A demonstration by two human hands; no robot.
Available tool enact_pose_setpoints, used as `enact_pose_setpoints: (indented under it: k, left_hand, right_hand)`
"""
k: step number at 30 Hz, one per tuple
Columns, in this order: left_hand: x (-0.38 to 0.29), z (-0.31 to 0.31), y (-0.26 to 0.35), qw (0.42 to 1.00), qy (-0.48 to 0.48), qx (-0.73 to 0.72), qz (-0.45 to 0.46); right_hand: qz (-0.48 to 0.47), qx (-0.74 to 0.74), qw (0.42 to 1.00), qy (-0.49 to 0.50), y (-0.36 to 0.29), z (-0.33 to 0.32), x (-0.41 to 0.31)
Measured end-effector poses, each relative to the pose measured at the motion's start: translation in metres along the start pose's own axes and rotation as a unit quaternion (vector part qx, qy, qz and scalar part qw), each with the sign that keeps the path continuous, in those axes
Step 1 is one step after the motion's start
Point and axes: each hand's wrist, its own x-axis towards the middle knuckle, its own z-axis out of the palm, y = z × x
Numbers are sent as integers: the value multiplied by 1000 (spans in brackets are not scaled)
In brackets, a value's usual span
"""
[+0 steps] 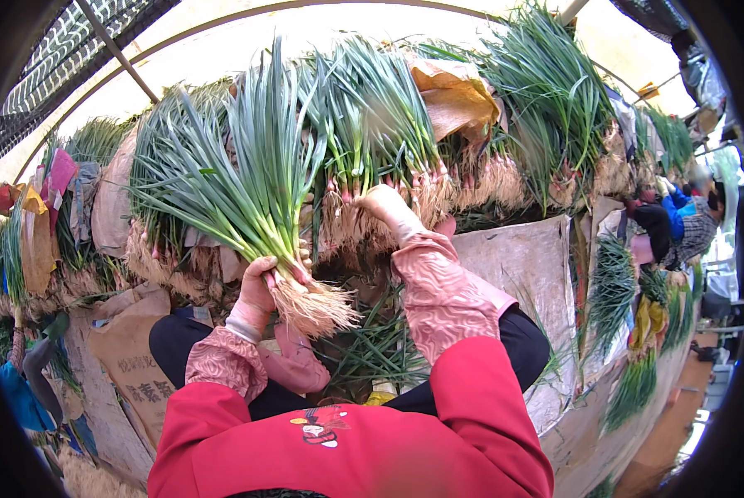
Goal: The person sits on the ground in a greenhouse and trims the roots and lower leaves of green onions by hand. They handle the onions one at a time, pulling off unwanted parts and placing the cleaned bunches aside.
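Note:
My left hand (261, 280) is closed around the lower stems of a bunch of green garlic shoots (272, 205), whose pale roots hang to the right and whose long leaves fan upward. My right hand (381, 202) reaches to the base of another group of shoots (353, 149) in the row before me; its fingertips touch a stem there, and whether they grip it cannot be made out. Loose green leaves (375, 352) lie between my legs, below both hands.
A long row of rooted shoots (546, 106) curves across the far side, with an orange-lined sack (456, 99) among them. A pale woven sheet (521, 255) lies at right, a printed sack (135, 355) at left. A co-worker (683, 218) sits far right; another person's sleeve (26, 395) shows at left.

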Motion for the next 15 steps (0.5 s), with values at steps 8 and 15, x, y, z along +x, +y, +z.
enact_pose_setpoints:
  k: [8, 15]
  left_hand:
    - [5, 18, -6, 999, -52, 5, -7]
    - [13, 11, -16, 991, -95, -10, -96]
  right_hand:
    - [-2, 442, 885, -148, -20, 8, -133]
    - [-73, 498, 836, -218, -30, 63, -156]
